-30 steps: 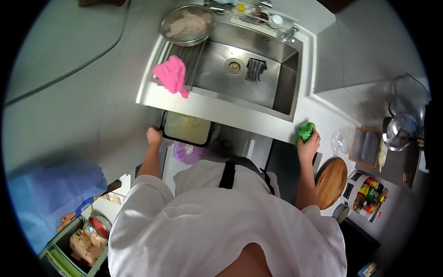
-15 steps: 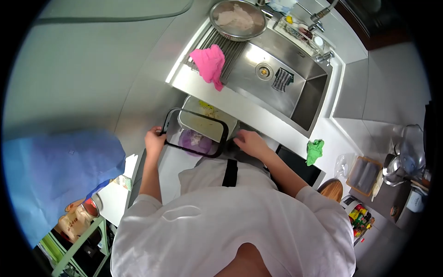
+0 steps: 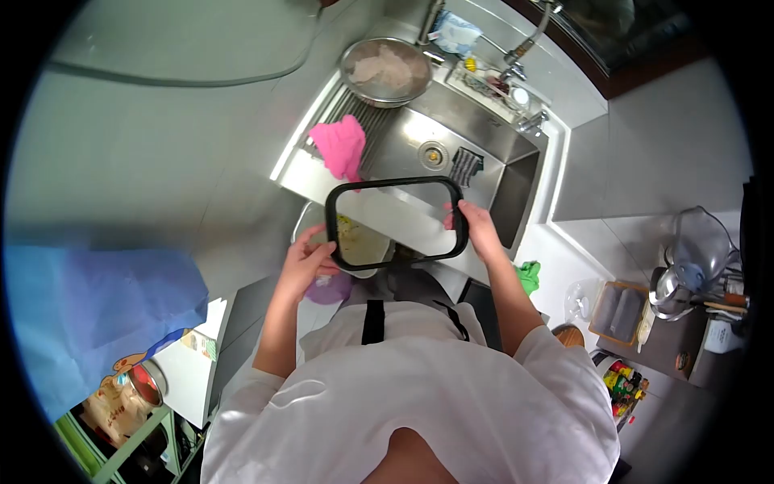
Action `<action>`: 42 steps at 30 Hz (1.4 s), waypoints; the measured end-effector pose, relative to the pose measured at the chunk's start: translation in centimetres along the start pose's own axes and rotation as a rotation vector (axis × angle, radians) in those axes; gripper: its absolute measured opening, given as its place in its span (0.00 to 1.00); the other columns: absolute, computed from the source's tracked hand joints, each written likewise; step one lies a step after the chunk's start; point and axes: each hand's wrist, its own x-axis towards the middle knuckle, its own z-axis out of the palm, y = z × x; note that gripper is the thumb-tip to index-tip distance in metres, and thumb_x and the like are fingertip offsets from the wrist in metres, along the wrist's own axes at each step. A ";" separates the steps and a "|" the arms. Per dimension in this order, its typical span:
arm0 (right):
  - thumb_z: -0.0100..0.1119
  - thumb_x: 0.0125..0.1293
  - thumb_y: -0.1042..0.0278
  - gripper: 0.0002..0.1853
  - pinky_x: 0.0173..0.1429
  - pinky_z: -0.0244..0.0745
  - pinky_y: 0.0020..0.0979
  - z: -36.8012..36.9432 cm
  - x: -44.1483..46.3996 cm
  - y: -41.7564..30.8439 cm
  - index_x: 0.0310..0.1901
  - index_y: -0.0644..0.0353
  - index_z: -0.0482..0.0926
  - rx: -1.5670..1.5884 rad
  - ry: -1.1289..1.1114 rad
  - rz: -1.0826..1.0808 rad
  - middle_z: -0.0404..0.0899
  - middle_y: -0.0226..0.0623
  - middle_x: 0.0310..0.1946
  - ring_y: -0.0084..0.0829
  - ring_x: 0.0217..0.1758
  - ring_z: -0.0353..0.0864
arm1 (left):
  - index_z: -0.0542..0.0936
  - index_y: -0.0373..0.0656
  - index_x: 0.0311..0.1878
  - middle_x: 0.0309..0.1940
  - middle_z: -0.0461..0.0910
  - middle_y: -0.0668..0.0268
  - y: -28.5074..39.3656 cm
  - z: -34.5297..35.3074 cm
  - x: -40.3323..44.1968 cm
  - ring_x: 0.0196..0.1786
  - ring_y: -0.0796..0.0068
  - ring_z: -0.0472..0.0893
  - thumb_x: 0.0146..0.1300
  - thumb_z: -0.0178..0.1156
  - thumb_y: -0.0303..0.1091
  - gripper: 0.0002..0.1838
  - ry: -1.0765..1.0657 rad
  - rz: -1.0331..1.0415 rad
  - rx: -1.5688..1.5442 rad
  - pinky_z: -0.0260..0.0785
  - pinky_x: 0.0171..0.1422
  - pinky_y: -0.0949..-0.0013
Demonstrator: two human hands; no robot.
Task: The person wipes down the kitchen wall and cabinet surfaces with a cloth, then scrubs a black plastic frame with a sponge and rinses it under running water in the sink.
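Note:
Both hands hold a black rectangular frame (image 3: pixel 395 182) with rounded corners, raised in front of the sink's front edge. My left hand (image 3: pixel 308 260) grips its left side, and my right hand (image 3: pixel 477 228) its right side. Through the frame's open middle the white counter edge shows, with part of a pale bin (image 3: pixel 367 244) below that has food scraps inside. Under my left hand is a purple bag (image 3: pixel 329 289). A pink cloth (image 3: pixel 340 145) hangs over the sink's left front edge. On the counter right of my right hand lies a green cloth (image 3: pixel 528 277).
The steel sink (image 3: pixel 415 129) holds a dark striped cloth (image 3: pixel 466 166). A metal bowl (image 3: pixel 387 73) with pale contents stands at its back left. On the right are a clear container (image 3: pixel 619 312) and several bottles (image 3: pixel 622 387). A blue bag (image 3: pixel 105 310) hangs at the left.
The green cloth was let go on the counter. The black frame came off the bin and rose toward the sink. My right hand moved to the frame and took hold of its right side.

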 end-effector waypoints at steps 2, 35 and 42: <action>0.43 0.76 0.56 0.23 0.45 0.76 0.28 -3.4 0.5 -0.2 0.47 0.70 0.80 0.032 0.048 0.019 0.82 0.38 0.28 0.27 0.32 0.80 | 0.71 0.38 0.60 0.34 0.81 0.60 0.5 2.9 2.0 0.29 0.73 0.83 0.71 0.54 0.40 0.20 -0.080 -0.090 -0.017 0.79 0.34 0.71; 0.57 0.65 0.69 0.18 0.59 0.71 0.38 -27.0 33.2 22.0 0.57 0.51 0.74 -1.135 0.191 0.120 0.76 0.44 0.54 0.40 0.56 0.76 | 0.71 0.36 0.62 0.43 0.81 0.61 1.3 20.7 20.9 0.42 0.69 0.83 0.75 0.45 0.45 0.23 0.100 -0.123 -0.354 0.79 0.40 0.69; 0.58 0.62 0.71 0.12 0.36 0.72 0.31 -26.3 27.5 13.3 0.47 0.62 0.76 -0.039 0.389 -0.030 0.78 0.37 0.35 0.25 0.32 0.74 | 0.69 0.36 0.64 0.30 0.67 0.70 1.4 21.3 23.4 0.27 0.81 0.62 0.72 0.48 0.42 0.24 -0.100 -0.148 -0.680 0.53 0.24 0.79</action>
